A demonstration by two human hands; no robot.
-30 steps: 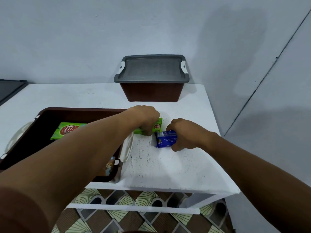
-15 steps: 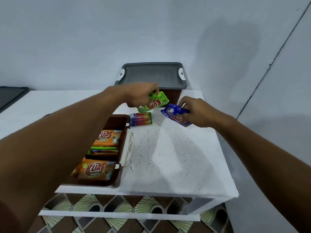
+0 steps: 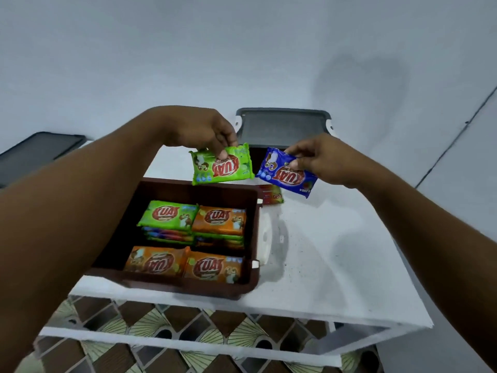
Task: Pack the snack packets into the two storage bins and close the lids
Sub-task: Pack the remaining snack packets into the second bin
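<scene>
Two packets up in the air over the open bin, one per hand

Left hand [image 3: 204, 130] is pinching a green packet [image 3: 222, 166] by its top edge w/ thumb + fingers, holding it just above the far rim of the open brown bin [image 3: 252, 281]. Right hand [image 3: 320, 157] pinches a blue packet [image 3: 286, 172] same way, tilted, just beside the green one, over the white table [image 3: 336, 265] not the bin. Inside the bin there's stacked packets: green [image 3: 169, 215] + orange [image 3: 219, 219] at the back, two orange in front [image 3: 185, 265]. One more packet, red/multicolor [image 3: 271, 194], lies flat on the table right by the bin's far right corner, partly hidden. White latch thing [image 3: 265, 240] hangs off the bin's right side. 2nd bin [image 3: 283, 127] sits at the back against the wall w/ its grey lid on. Another dark lid [image 3: 37, 152] far left on the table.
</scene>
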